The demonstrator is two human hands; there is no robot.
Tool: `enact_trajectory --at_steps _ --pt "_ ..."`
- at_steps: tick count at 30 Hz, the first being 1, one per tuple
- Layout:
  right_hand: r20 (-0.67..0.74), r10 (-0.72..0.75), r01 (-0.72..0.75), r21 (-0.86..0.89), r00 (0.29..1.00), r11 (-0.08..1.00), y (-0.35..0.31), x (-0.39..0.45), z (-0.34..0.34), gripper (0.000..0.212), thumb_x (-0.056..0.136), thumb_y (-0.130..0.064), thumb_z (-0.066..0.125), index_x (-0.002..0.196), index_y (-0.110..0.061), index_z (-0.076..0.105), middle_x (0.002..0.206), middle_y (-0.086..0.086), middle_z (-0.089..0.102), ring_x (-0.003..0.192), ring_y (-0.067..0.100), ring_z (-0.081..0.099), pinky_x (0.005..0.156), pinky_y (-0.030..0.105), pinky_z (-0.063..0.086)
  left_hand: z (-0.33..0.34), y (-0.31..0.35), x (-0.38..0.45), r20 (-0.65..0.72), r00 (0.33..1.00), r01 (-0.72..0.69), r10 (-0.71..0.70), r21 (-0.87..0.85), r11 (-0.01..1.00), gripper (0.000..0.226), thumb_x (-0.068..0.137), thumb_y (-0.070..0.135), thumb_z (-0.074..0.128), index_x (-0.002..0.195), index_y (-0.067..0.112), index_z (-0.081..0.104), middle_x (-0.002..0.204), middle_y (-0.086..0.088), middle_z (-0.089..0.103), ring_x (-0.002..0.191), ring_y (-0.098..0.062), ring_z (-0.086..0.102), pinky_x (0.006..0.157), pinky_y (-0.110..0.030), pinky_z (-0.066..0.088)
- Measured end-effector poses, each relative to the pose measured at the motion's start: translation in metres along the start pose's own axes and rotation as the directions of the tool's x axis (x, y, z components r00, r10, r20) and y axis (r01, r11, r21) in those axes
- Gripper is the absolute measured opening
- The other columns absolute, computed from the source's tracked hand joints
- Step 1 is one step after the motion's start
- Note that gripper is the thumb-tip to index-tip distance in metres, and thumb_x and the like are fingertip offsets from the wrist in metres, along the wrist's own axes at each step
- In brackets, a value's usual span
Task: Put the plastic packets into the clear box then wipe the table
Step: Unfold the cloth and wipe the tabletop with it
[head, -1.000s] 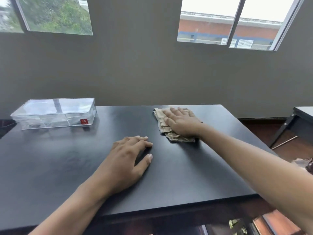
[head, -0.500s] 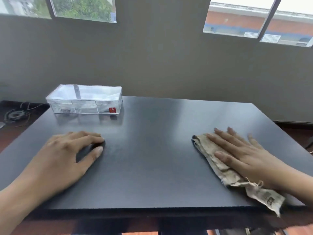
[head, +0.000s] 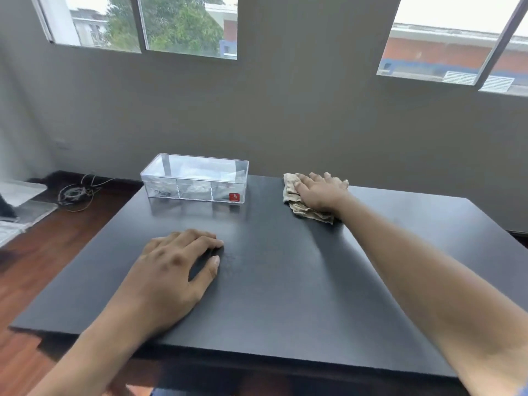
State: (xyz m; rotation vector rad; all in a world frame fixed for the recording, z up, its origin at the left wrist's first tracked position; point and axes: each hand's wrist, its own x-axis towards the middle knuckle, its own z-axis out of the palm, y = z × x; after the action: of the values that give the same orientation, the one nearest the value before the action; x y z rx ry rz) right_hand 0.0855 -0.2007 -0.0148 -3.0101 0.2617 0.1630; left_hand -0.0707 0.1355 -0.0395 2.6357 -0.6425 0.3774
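A clear box (head: pixel 195 178) with a lid and a red sticker stands at the far left of the black table (head: pixel 285 281); plastic packets show faintly inside it. My right hand (head: pixel 321 192) lies flat, fingers spread, pressing a crumpled beige cloth (head: pixel 303 205) onto the far edge of the table, just right of the box. On the near left of the tabletop my left hand (head: pixel 174 270) rests palm down, holding nothing.
A grey wall with windows runs behind the table. Wooden floor lies to the left, with tangled cables (head: pixel 75 192) and white sheets (head: pixel 17 207) on it. The table's near edge is below my forearms.
My right hand has swept the cloth from the near right edge to the far edge beside the box. The left hand has stayed planted on the table. The view has swung left.
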Motion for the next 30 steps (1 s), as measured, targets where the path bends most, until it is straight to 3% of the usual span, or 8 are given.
enact_trajectory --at_steps 8,14,20,24,30 --pt "-0.09 -0.154 0.155 0.004 0.984 0.988 0.002 -0.122 0.027 0.064 0.101 -0.061 0.011 0.161 -0.039 0.008 0.171 -0.009 0.003 0.158 0.019 -0.001 0.126 0.051 0.001 -0.001 -0.004 -0.002 -0.071 0.997 0.029 -0.037 -0.109 0.994 0.028 0.091 0.047 0.051 0.108 0.034 0.069 0.116 0.02 0.065 0.106 -0.009 0.063 0.098 -0.037 0.049" --pt "-0.026 -0.053 0.051 -0.048 0.998 0.998 -0.006 -0.199 0.034 0.067 0.101 -0.061 0.008 0.162 -0.036 -0.002 0.171 -0.008 -0.008 0.157 0.017 -0.01 0.126 0.045 -0.007 -0.006 -0.01 -0.01 -0.072 0.997 0.015 -0.025 -0.135 0.991 0.021 0.092 0.042 0.051 0.102 0.033 0.068 0.106 0.017 0.065 0.097 -0.011 0.064 0.085 -0.038 0.054" --pt "-0.041 0.038 -0.037 0.013 0.998 0.999 -0.084 -0.208 0.044 0.071 0.101 -0.058 0.01 0.163 -0.022 0.004 0.171 0.009 -0.006 0.157 0.032 -0.01 0.123 0.059 -0.007 -0.033 -0.053 -0.04 -0.132 0.984 0.113 -0.119 -0.05 0.992 0.024 0.088 0.05 0.054 0.1 0.037 0.07 0.107 0.02 0.067 0.103 -0.009 0.064 0.09 -0.039 0.051" --pt "-0.049 -0.085 0.089 0.07 0.995 0.994 -0.16 -0.216 0.055 0.072 0.102 -0.054 0.014 0.163 -0.016 0.006 0.17 0.014 -0.007 0.156 0.035 -0.011 0.121 0.059 -0.012 -0.045 -0.07 -0.058 -0.166 0.972 0.163 -0.169 -0.049 0.985 0.024 0.086 0.048 0.059 0.101 0.035 0.073 0.108 0.018 0.068 0.105 -0.01 0.063 0.095 -0.041 0.049" --pt "-0.002 -0.256 0.254 0.127 0.967 0.959 -0.246 -0.218 0.055 0.068 0.104 -0.046 0.018 0.162 -0.012 0.008 0.17 0.016 -0.003 0.156 0.038 -0.007 0.12 0.06 -0.014 -0.059 -0.088 -0.069 -0.238 0.913 0.323 -0.332 -0.075 0.943 0.014 0.087 0.031 0.071 0.101 0.032 0.074 0.099 0.012 0.068 0.096 -0.014 0.066 0.083 -0.033 0.051"
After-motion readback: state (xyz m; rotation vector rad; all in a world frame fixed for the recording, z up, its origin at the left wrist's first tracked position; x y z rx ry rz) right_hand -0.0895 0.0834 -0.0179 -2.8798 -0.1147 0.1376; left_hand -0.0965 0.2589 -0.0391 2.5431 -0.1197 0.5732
